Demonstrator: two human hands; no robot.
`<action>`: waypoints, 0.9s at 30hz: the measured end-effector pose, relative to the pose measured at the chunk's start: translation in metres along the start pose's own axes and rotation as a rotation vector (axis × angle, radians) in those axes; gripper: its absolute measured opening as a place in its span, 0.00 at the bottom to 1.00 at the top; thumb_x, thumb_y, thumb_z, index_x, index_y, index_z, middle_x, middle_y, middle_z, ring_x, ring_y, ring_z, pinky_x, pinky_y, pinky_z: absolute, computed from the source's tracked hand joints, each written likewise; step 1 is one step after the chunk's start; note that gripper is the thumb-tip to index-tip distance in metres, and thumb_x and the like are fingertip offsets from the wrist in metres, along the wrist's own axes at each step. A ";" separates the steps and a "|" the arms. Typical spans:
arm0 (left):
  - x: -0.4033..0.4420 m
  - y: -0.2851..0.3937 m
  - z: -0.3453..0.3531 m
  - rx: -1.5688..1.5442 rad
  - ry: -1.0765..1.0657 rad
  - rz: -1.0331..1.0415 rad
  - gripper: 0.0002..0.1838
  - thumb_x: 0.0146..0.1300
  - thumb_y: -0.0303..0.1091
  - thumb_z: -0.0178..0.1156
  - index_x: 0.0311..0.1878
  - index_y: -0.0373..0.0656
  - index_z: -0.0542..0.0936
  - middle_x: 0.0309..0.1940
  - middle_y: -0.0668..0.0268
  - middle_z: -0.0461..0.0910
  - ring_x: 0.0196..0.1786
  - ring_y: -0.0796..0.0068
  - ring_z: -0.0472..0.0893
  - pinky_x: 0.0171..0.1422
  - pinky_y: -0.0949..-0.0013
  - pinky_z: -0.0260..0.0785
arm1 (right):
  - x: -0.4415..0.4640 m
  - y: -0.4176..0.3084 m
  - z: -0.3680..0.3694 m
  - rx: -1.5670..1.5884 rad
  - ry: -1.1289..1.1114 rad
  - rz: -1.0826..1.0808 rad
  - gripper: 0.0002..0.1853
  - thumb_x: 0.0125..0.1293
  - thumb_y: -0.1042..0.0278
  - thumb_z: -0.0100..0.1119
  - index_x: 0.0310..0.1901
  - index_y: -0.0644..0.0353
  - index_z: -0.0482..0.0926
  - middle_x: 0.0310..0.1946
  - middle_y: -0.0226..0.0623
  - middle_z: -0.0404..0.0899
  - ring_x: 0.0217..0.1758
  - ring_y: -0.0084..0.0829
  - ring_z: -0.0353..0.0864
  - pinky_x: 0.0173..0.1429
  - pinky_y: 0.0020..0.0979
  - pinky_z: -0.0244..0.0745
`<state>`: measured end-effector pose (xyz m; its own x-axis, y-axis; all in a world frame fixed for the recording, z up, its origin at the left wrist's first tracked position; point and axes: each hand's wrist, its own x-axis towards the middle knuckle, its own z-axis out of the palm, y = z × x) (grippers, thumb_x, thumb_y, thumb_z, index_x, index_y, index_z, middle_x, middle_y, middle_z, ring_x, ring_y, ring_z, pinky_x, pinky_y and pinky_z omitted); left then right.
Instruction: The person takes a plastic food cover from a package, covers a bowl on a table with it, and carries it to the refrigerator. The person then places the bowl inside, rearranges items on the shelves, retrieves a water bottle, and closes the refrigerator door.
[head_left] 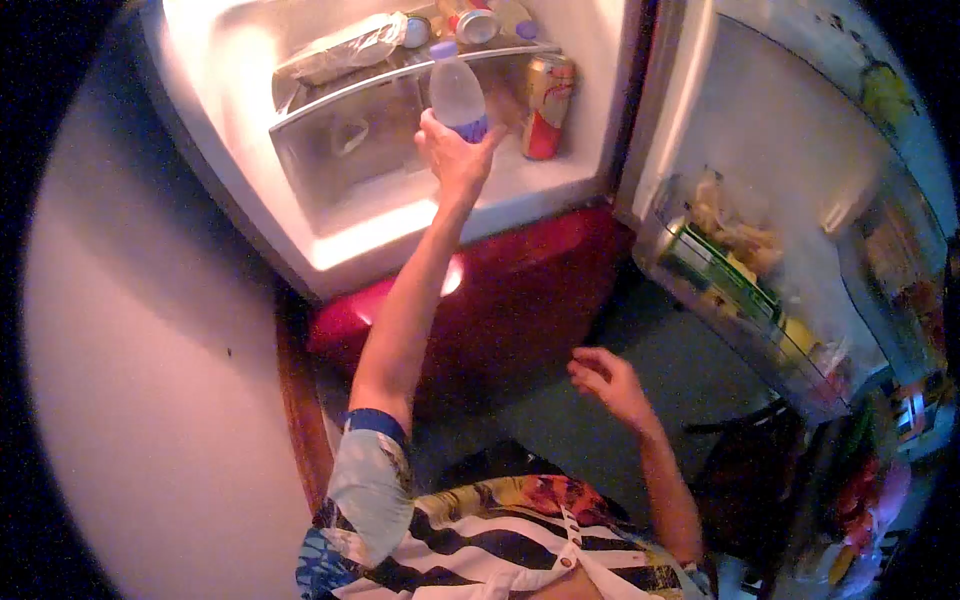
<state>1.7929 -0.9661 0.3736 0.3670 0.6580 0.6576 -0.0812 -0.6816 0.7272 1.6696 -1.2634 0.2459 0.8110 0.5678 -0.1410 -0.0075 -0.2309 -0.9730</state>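
Observation:
My left hand [457, 160] is wrapped round the lower part of a clear plastic bottle [457, 90] with a purple cap and a blue-purple label. The bottle is upright, slightly tilted, in front of the fridge's clear drawer [345, 140]. To its right, a red and gold can [547, 108] stands on the fridge floor. My right hand [608, 383] hangs in front of the red lower door, fingers loosely curved and apart, holding nothing.
Above the drawer, a shelf [330, 90] bears a wrapped package [350, 50], a lying can [475, 24] and bottles. The open fridge door [790, 120] on the right has a bin with a green box [720, 270]. A wall [140, 380] stands at left.

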 end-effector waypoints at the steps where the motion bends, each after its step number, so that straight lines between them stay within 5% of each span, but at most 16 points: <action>1: 0.005 -0.006 0.003 0.001 0.006 0.007 0.50 0.34 0.45 0.72 0.56 0.31 0.54 0.47 0.46 0.65 0.53 0.51 0.63 0.58 0.57 0.56 | 0.022 -0.018 0.010 -0.088 0.005 -0.104 0.19 0.58 0.71 0.55 0.52 0.65 0.69 0.42 0.39 0.77 0.40 0.28 0.76 0.44 0.25 0.72; 5: 0.012 -0.026 0.015 -0.046 -0.012 -0.077 0.49 0.31 0.40 0.74 0.55 0.31 0.56 0.47 0.45 0.65 0.52 0.50 0.65 0.58 0.57 0.57 | 0.094 -0.095 0.029 -0.344 0.300 -0.537 0.19 0.55 0.69 0.58 0.49 0.64 0.71 0.36 0.40 0.78 0.36 0.31 0.77 0.44 0.28 0.72; 12: 0.011 -0.039 0.013 -0.160 -0.112 -0.078 0.39 0.33 0.38 0.71 0.49 0.35 0.62 0.43 0.49 0.67 0.49 0.51 0.68 0.54 0.56 0.62 | 0.222 -0.129 0.007 -0.630 0.796 -0.764 0.38 0.50 0.62 0.62 0.58 0.74 0.55 0.53 0.62 0.64 0.56 0.55 0.63 0.62 0.43 0.58; 21: 0.023 -0.060 -0.041 -0.092 -0.126 -0.044 0.35 0.33 0.36 0.70 0.46 0.36 0.65 0.42 0.53 0.69 0.48 0.56 0.70 0.53 0.59 0.62 | 0.281 -0.145 0.012 -0.589 0.852 -0.476 0.41 0.47 0.53 0.64 0.54 0.71 0.54 0.46 0.62 0.69 0.48 0.56 0.70 0.53 0.45 0.65; 27: 0.022 -0.079 -0.046 -0.208 -0.191 -0.069 0.35 0.35 0.35 0.70 0.48 0.36 0.63 0.42 0.56 0.70 0.46 0.63 0.71 0.52 0.63 0.64 | 0.291 -0.149 0.024 -0.460 0.955 -0.488 0.38 0.44 0.52 0.64 0.49 0.69 0.56 0.39 0.58 0.73 0.43 0.55 0.74 0.49 0.46 0.68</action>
<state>1.7645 -0.8830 0.3393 0.5442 0.6147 0.5709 -0.2315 -0.5440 0.8065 1.8922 -1.0445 0.3458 0.7811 -0.1044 0.6156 0.4809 -0.5282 -0.6998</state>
